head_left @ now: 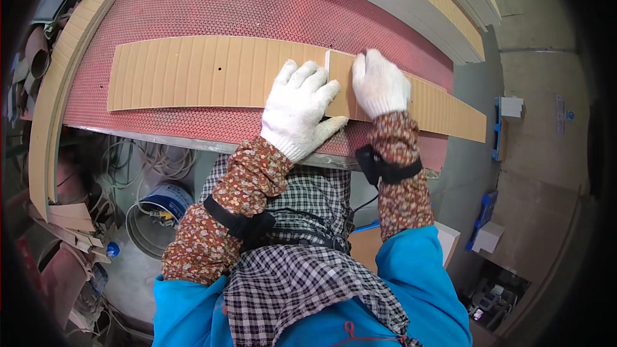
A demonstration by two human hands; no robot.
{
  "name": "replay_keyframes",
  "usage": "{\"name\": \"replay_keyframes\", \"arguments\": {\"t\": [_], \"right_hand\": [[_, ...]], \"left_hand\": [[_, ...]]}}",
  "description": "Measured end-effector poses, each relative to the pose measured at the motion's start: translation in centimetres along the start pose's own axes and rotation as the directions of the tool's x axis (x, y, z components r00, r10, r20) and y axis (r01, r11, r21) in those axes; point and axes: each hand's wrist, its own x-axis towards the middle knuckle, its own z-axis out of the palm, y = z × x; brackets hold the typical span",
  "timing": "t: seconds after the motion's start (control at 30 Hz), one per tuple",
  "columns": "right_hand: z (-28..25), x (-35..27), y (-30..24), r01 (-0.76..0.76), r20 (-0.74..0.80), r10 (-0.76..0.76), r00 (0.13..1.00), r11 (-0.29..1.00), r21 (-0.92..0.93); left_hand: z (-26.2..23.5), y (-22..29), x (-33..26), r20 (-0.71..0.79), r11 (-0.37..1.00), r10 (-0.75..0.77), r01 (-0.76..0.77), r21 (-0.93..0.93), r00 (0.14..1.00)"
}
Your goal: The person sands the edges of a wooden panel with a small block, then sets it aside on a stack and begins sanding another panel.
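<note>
A long tan board (pixel 186 72) with crosswise grooves and a small dark hole lies across the red, mesh-textured work surface (pixel 257 9). On it, between my hands, sits a smaller tan piece (pixel 340 83) with a white left edge. My left hand (pixel 299 106), in a white knit glove, rests on the long board's near edge, fingers apart, fingertips close to the smaller piece. My right hand (pixel 380 83), gloved alike, is closed over the right part of the smaller piece. Its curled fingers hide what they grip.
Tan boards (pixel 54 90) run along the left edge, and more boards (pixel 443 9) lie at the far right. Below the bench on the left stand a blue bucket (pixel 166 200) and coiled hoses (pixel 170 159). White boxes (pixel 512 106) sit on the floor to the right.
</note>
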Motion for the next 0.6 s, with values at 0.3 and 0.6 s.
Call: {"name": "replay_keyframes", "arguments": {"t": [0.3,0.6], "right_hand": [[1.1,-4.1,0.7,0.09,-0.094,-0.091,0.991,0.996,-0.011],[1.1,-10.0,1.1,0.104,-0.104,-0.099,0.99,0.994,0.037]], "left_hand": [[-0.4,0.0,0.3,0.027,1.0,-0.005,0.005,-0.013,1.0],[0.2,-0.3,-0.2,-0.033,1.0,0.008,-0.009,-0.012,0.999]]}}
